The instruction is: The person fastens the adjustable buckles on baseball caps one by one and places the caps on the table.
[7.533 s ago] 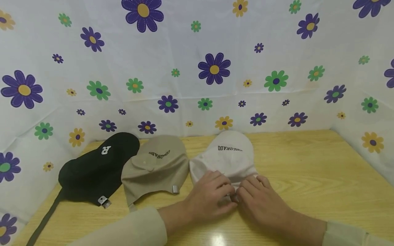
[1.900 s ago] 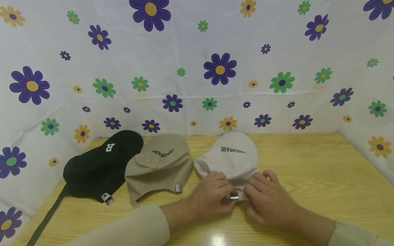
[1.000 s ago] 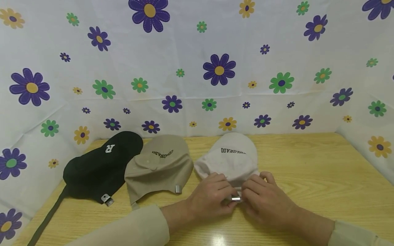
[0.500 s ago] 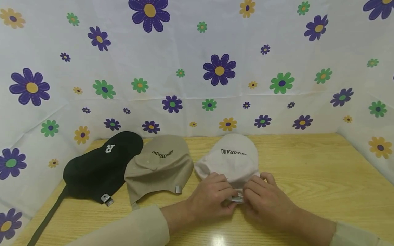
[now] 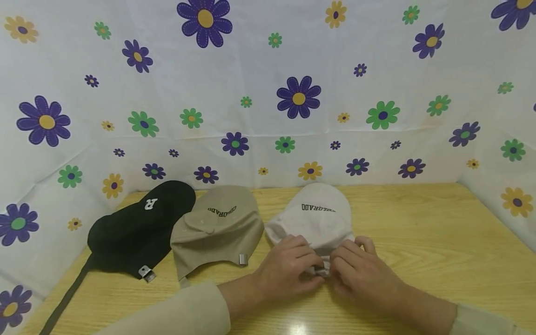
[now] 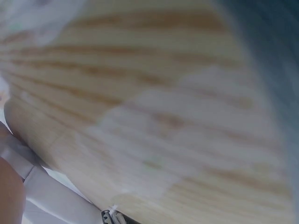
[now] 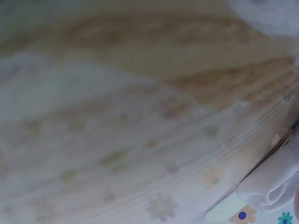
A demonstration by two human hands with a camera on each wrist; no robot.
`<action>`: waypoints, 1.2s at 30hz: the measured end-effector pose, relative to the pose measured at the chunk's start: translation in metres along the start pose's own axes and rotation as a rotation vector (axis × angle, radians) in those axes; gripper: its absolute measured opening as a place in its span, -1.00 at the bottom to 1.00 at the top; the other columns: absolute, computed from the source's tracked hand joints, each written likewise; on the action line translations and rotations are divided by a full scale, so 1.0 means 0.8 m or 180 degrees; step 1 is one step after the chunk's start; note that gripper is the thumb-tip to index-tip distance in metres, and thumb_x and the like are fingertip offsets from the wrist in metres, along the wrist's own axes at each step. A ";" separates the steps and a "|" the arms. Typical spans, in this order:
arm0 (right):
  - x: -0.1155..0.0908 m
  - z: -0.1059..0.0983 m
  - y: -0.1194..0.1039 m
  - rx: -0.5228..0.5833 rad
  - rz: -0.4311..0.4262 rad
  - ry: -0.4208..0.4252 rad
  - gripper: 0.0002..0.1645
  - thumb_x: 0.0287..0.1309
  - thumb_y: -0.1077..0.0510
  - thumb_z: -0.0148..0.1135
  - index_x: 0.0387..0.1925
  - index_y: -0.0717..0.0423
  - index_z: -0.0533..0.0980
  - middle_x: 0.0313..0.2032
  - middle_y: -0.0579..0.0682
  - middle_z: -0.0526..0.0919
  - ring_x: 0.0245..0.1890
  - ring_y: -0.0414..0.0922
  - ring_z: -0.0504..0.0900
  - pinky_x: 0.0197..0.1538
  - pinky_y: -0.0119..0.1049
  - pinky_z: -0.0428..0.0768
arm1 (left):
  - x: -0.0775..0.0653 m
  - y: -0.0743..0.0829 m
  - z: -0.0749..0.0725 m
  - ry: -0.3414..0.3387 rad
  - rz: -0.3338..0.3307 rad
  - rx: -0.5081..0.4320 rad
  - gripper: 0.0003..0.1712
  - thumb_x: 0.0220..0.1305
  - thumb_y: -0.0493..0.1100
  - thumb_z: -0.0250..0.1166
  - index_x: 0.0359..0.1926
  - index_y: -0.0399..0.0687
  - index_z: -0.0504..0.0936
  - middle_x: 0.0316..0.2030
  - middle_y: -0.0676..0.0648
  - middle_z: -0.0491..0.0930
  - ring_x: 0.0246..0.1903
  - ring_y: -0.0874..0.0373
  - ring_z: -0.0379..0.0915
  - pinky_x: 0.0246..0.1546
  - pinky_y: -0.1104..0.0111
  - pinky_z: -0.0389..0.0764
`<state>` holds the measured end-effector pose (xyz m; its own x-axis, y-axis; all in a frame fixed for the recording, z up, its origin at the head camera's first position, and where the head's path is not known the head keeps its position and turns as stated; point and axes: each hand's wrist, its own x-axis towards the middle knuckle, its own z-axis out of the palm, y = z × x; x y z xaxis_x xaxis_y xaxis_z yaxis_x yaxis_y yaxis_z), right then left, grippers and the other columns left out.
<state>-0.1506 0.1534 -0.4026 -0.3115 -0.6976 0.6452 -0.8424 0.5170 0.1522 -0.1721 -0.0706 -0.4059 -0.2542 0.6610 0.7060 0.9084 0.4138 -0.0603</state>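
"While the left hand point(image 5: 284, 267) pinches the pale cloth strap point(image 5: 324, 264) at the near edge of the white cloth cap point(image 5: 320, 221), what does the right hand point(image 5: 362, 270) do?"

"Its curled fingers grip that strap's right side."

"Where's the cap?"

"On the yellow wooden table point(image 5: 427, 228), right of the tan cloth cap point(image 5: 222, 228)."
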 end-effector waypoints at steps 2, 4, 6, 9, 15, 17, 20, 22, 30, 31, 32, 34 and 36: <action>0.000 0.001 0.000 -0.0017 -0.0010 0.0006 -0.84 0.22 0.13 -0.07 -0.43 -0.02 0.43 -0.31 -0.18 0.51 -0.26 -0.17 0.45 -0.02 -0.14 0.23 | 0.000 0.000 0.000 -0.0002 -0.0005 0.0023 -0.79 -0.02 -0.04 0.51 -0.36 0.09 0.68 -0.41 0.23 0.63 -0.33 0.33 0.41 -0.27 0.52 0.38; 0.001 0.001 0.000 -0.0048 -0.0013 0.0012 -0.83 0.21 0.13 -0.08 -0.44 -0.02 0.42 -0.32 -0.17 0.51 -0.26 -0.17 0.45 -0.02 -0.14 0.24 | 0.000 0.000 0.000 0.0001 -0.0003 0.0041 -0.82 -0.03 -0.06 0.50 -0.37 0.09 0.68 -0.41 0.24 0.63 -0.34 0.33 0.41 -0.28 0.52 0.38; 0.001 0.002 0.000 -0.0080 -0.0021 0.0036 -0.83 0.20 0.14 -0.09 -0.45 -0.02 0.42 -0.33 -0.17 0.51 -0.27 -0.17 0.45 -0.03 -0.14 0.25 | 0.001 0.000 0.000 0.0004 -0.0006 0.0046 -0.83 -0.03 -0.07 0.49 -0.39 0.09 0.68 -0.42 0.24 0.63 -0.35 0.34 0.40 -0.29 0.52 0.37; 0.002 0.002 0.000 -0.0147 -0.0018 0.0079 -0.80 0.21 0.13 -0.12 -0.47 -0.01 0.41 -0.35 -0.17 0.50 -0.29 -0.16 0.45 -0.04 -0.13 0.26 | 0.001 0.001 0.000 0.0022 -0.0007 0.0047 -0.85 -0.03 -0.07 0.48 -0.40 0.09 0.68 -0.43 0.24 0.64 -0.36 0.34 0.40 -0.30 0.52 0.37; 0.001 0.001 0.002 -0.0174 0.0018 0.0135 -0.88 0.10 0.14 -0.04 -0.49 0.01 0.41 -0.37 -0.15 0.51 -0.32 -0.14 0.44 -0.06 -0.11 0.26 | 0.001 0.000 0.000 0.0022 -0.0016 0.0076 -0.84 -0.02 -0.05 0.48 -0.39 0.10 0.68 -0.42 0.24 0.65 -0.35 0.34 0.41 -0.28 0.53 0.38; 0.001 0.001 0.002 -0.0186 0.0021 0.0164 -0.88 0.08 0.13 -0.03 -0.50 0.01 0.41 -0.38 -0.14 0.51 -0.32 -0.14 0.44 -0.07 -0.11 0.25 | 0.001 -0.001 0.000 0.0019 -0.0019 0.0093 -0.84 -0.03 -0.05 0.48 -0.39 0.10 0.68 -0.42 0.24 0.66 -0.34 0.34 0.41 -0.28 0.53 0.38; 0.001 0.001 0.002 -0.0233 0.0042 0.0203 -0.87 0.08 0.12 -0.04 -0.51 0.02 0.42 -0.40 -0.14 0.51 -0.33 -0.13 0.43 -0.08 -0.11 0.25 | 0.000 -0.001 0.001 0.0023 -0.0026 0.0096 -0.83 -0.02 -0.04 0.48 -0.39 0.10 0.68 -0.42 0.24 0.66 -0.34 0.34 0.42 -0.27 0.52 0.38; 0.002 0.001 0.003 -0.0255 0.0046 0.0260 -0.86 0.07 0.12 -0.04 -0.52 0.02 0.42 -0.42 -0.14 0.50 -0.34 -0.13 0.43 -0.09 -0.11 0.25 | 0.000 -0.002 0.000 0.0043 -0.0012 0.0107 -0.83 -0.03 -0.05 0.48 -0.39 0.10 0.68 -0.44 0.24 0.66 -0.35 0.33 0.42 -0.28 0.51 0.38; 0.005 0.002 0.005 -0.0259 0.0054 0.0409 -0.85 0.04 0.14 -0.06 -0.56 0.01 0.40 -0.48 -0.15 0.47 -0.38 -0.13 0.41 -0.11 -0.10 0.23 | 0.001 -0.005 -0.001 0.0104 0.0040 0.0154 -0.83 -0.05 -0.06 0.50 -0.41 0.11 0.67 -0.45 0.24 0.66 -0.38 0.32 0.41 -0.29 0.51 0.39; 0.005 0.002 0.005 -0.0273 0.0051 0.0406 -0.86 0.03 0.14 -0.06 -0.56 0.01 0.40 -0.48 -0.15 0.47 -0.38 -0.14 0.41 -0.11 -0.11 0.23 | 0.001 -0.004 -0.001 0.0094 0.0032 0.0144 -0.83 -0.05 -0.06 0.50 -0.40 0.11 0.67 -0.45 0.24 0.66 -0.38 0.33 0.41 -0.29 0.52 0.39; 0.005 0.002 0.005 -0.0283 0.0042 0.0406 -0.86 0.02 0.14 -0.05 -0.57 0.01 0.40 -0.48 -0.15 0.47 -0.39 -0.14 0.41 -0.12 -0.11 0.24 | 0.001 -0.004 -0.001 0.0083 0.0025 0.0135 -0.83 -0.04 -0.06 0.50 -0.40 0.11 0.68 -0.45 0.24 0.66 -0.37 0.33 0.41 -0.29 0.52 0.38; 0.004 0.002 0.005 -0.0294 0.0055 0.0367 -0.88 0.01 0.13 -0.03 -0.56 0.01 0.40 -0.48 -0.15 0.46 -0.38 -0.14 0.40 -0.11 -0.11 0.24 | 0.001 -0.003 -0.001 0.0063 0.0004 0.0118 -0.83 -0.03 -0.06 0.49 -0.39 0.11 0.68 -0.44 0.24 0.65 -0.37 0.34 0.40 -0.29 0.52 0.38; 0.004 0.002 0.005 -0.0288 0.0066 0.0338 -0.91 -0.01 0.13 -0.01 -0.55 0.01 0.40 -0.47 -0.15 0.46 -0.38 -0.13 0.40 -0.11 -0.11 0.25 | 0.001 -0.003 0.000 0.0050 -0.0011 0.0095 -0.84 -0.02 -0.06 0.49 -0.39 0.11 0.68 -0.44 0.24 0.65 -0.36 0.34 0.40 -0.29 0.53 0.37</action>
<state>-0.1559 0.1525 -0.4014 -0.2760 -0.6324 0.7239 -0.7917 0.5766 0.2018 -0.1743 -0.0712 -0.4052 -0.2520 0.6497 0.7172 0.8971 0.4348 -0.0787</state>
